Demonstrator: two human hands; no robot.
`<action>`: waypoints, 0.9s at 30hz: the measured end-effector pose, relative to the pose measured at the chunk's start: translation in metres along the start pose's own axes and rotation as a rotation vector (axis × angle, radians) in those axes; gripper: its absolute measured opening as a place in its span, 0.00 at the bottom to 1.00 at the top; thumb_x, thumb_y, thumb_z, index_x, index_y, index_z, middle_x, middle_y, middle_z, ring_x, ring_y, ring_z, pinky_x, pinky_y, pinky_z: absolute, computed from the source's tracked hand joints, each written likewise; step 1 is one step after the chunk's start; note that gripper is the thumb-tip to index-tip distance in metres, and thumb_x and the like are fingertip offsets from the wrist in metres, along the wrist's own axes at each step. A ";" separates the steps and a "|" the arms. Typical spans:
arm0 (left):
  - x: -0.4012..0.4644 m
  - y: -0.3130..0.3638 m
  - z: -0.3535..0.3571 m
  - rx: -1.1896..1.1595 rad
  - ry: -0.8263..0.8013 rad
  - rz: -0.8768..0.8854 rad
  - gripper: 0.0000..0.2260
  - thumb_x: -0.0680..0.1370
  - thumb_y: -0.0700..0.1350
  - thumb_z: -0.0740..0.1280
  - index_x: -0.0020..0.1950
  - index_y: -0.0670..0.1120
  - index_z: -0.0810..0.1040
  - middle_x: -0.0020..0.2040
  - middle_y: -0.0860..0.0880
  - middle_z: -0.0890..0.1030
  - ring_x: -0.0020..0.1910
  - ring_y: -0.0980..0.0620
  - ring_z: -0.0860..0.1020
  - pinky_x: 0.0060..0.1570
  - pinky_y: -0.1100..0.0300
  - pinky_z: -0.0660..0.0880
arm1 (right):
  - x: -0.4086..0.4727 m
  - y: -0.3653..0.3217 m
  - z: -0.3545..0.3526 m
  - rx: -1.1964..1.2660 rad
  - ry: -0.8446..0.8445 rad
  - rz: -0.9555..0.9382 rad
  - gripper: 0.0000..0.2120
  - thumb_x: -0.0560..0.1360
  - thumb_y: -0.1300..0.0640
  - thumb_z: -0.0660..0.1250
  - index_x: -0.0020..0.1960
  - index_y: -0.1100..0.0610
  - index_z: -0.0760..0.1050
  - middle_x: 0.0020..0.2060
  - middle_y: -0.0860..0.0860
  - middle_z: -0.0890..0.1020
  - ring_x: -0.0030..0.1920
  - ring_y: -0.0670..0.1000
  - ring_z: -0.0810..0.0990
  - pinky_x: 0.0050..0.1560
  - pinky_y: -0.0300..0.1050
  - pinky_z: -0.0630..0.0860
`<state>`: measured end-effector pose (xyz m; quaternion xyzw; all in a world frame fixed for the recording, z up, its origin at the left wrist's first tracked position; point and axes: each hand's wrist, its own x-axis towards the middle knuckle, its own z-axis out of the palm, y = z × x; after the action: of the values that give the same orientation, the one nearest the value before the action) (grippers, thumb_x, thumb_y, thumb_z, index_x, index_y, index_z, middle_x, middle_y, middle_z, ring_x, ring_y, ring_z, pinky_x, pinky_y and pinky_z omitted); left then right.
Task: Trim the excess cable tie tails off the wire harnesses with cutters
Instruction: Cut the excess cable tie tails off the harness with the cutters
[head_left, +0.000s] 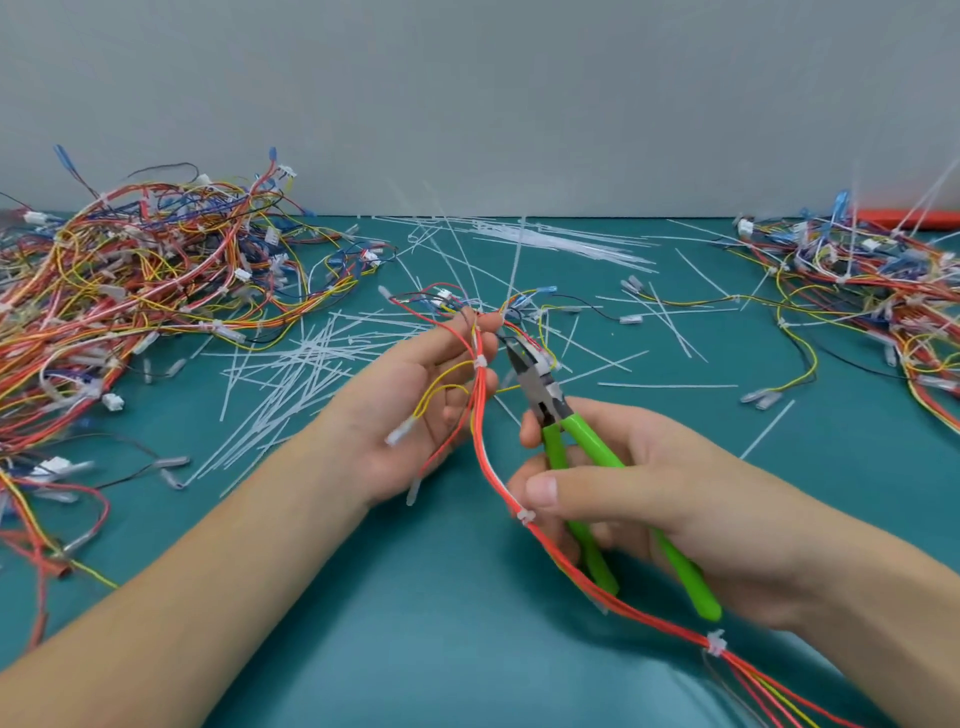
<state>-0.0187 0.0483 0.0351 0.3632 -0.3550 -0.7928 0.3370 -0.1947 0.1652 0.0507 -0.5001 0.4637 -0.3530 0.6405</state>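
Note:
A wire harness (483, 431) of red, orange and yellow wires runs from the middle of the view down to the bottom right, bound by white cable ties (525, 517). My left hand (415, 410) holds its upper end, palm up, fingers curled round the wires near the top tie (479, 362). My right hand (613, 493) grips green-handled cutters (571, 436) and also pinches the harness at a tie with thumb and finger. The cutter jaws (522, 358) point up and left, close beside the harness just right of my left fingertips.
A big heap of harnesses (130, 291) fills the left of the teal mat (467, 623). Another heap (872, 291) lies at the right. Cut white tie tails (291, 374) are scattered across the middle and back. A grey wall stands behind.

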 end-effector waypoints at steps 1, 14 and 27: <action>0.000 0.001 -0.001 0.004 0.014 0.005 0.13 0.71 0.52 0.71 0.53 0.50 0.85 0.37 0.57 0.81 0.28 0.58 0.78 0.24 0.68 0.66 | 0.000 -0.001 -0.001 -0.046 0.021 -0.023 0.10 0.71 0.53 0.74 0.51 0.47 0.79 0.44 0.52 0.86 0.40 0.53 0.78 0.47 0.55 0.71; -0.004 -0.008 0.001 0.083 -0.136 0.056 0.14 0.77 0.36 0.64 0.59 0.42 0.83 0.55 0.48 0.86 0.40 0.54 0.85 0.29 0.68 0.76 | 0.010 0.011 -0.043 -0.789 0.477 -0.318 0.09 0.73 0.43 0.72 0.51 0.42 0.77 0.36 0.49 0.78 0.37 0.52 0.76 0.43 0.48 0.75; -0.005 -0.014 0.005 0.071 -0.078 -0.011 0.07 0.72 0.45 0.71 0.45 0.45 0.89 0.45 0.48 0.86 0.33 0.56 0.82 0.22 0.69 0.69 | 0.014 0.015 -0.046 -0.900 0.439 -0.394 0.13 0.77 0.41 0.68 0.59 0.43 0.78 0.44 0.33 0.79 0.44 0.44 0.78 0.43 0.31 0.69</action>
<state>-0.0241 0.0608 0.0278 0.3456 -0.3937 -0.7952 0.3053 -0.2340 0.1422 0.0299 -0.7172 0.5897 -0.3290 0.1724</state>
